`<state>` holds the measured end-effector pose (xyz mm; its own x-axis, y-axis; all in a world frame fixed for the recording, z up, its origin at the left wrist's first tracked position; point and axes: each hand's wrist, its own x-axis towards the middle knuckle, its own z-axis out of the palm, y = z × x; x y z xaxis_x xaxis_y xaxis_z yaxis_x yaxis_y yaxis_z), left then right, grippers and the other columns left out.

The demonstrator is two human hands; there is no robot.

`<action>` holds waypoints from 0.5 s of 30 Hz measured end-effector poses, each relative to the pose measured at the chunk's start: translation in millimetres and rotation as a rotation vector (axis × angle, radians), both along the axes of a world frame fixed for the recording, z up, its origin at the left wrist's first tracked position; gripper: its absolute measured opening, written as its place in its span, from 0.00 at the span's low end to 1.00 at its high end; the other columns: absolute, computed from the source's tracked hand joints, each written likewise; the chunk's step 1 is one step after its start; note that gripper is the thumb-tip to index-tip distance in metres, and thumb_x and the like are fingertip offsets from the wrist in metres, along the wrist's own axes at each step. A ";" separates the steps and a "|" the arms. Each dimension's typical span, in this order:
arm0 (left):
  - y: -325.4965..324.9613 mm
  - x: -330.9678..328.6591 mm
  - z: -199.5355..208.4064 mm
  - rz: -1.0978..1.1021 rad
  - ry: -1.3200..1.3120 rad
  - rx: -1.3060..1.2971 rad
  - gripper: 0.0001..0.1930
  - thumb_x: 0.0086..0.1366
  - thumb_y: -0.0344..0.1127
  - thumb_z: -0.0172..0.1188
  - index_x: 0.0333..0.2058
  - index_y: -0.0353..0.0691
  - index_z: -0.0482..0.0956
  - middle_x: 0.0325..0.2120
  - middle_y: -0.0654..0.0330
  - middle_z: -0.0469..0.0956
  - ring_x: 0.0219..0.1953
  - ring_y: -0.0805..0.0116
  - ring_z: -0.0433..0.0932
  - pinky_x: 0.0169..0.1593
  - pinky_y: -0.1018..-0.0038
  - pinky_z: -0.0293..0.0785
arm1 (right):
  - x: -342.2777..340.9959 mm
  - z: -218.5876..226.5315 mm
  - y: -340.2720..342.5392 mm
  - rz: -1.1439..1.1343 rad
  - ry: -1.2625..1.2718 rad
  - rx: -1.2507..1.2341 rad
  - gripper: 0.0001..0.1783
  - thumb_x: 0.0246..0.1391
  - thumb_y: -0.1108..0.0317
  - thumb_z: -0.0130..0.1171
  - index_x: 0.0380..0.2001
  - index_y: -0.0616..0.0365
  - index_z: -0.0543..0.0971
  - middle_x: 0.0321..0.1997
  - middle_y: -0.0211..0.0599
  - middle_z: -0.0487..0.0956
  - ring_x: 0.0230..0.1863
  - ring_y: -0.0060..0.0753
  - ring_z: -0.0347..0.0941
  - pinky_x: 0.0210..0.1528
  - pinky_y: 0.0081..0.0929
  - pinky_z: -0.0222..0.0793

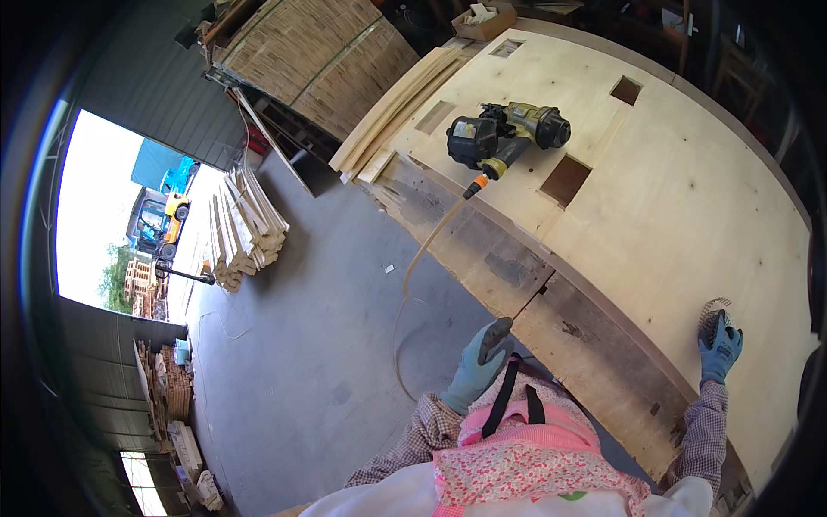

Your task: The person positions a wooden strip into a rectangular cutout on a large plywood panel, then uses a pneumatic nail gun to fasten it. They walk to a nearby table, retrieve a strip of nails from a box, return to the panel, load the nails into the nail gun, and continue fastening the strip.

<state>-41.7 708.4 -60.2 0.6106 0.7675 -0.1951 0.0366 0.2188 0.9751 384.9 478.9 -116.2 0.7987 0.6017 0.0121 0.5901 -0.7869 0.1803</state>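
A coil of nails (pixel 714 306), by the look of its grid-like edge, is at the right-hand part of a pale plywood sheet (pixel 689 224), and I see the right grip (pixel 720 346), gloved in blue with dark fingertips, curled over its near side; I can't tell whether it is lifted clear of the wood. The left grip (pixel 480 366) is loosely open beside the near edge of the worn counter (pixel 594 349), with nothing visible in it. Well apart from both, a black and yellow nail gun (pixel 521 136) lies on the sheet between square cut-outs, its pale hose (pixel 408 289) dropping over the counter's edge towards the grey floor (pixel 319 345). Beyond, wooden strips (pixel 250 233) stand bundled near the bright doorway.
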 end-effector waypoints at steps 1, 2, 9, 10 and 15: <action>8.2 5.7 5.1 0.027 -0.001 0.022 0.24 0.59 0.23 0.50 0.55 0.34 0.59 0.54 0.55 0.63 0.57 0.66 0.61 0.59 0.72 0.57 | 2.0 -7.9 -1.1 0.034 -0.019 0.040 0.37 0.40 0.57 0.63 0.56 0.47 0.64 0.48 0.39 0.73 0.53 0.42 0.62 0.63 0.40 0.48; 17.3 16.3 16.3 0.052 0.053 0.050 0.23 0.59 0.24 0.52 0.54 0.33 0.61 0.52 0.54 0.66 0.56 0.67 0.63 0.57 0.73 0.58 | 6.0 -18.5 -5.5 0.065 -0.041 0.088 0.37 0.40 0.56 0.63 0.56 0.48 0.64 0.48 0.38 0.73 0.53 0.42 0.62 0.63 0.40 0.47; 136.4 38.6 27.7 0.129 0.106 0.330 0.24 0.59 0.21 0.49 0.55 0.34 0.60 0.54 0.56 0.63 0.58 0.67 0.60 0.59 0.72 0.56 | -9.3 -17.0 1.3 -0.022 -0.113 0.119 0.36 0.40 0.57 0.61 0.55 0.49 0.65 0.49 0.39 0.71 0.54 0.41 0.61 0.60 0.39 0.51; 163.0 40.8 28.5 0.110 0.154 0.423 0.23 0.59 0.21 0.49 0.55 0.34 0.60 0.54 0.56 0.63 0.58 0.67 0.60 0.59 0.73 0.56 | -12.8 -12.1 4.0 -0.092 -0.116 0.114 0.34 0.42 0.57 0.60 0.55 0.50 0.65 0.49 0.39 0.71 0.53 0.42 0.62 0.60 0.39 0.52; 309.5 54.5 12.1 0.115 0.184 0.386 0.24 0.60 0.29 0.53 0.55 0.35 0.60 0.53 0.57 0.62 0.57 0.67 0.60 0.58 0.71 0.56 | -49.7 -14.7 19.1 -0.296 -0.160 0.484 0.21 0.51 0.63 0.53 0.49 0.55 0.70 0.46 0.42 0.73 0.47 0.44 0.67 0.50 0.37 0.60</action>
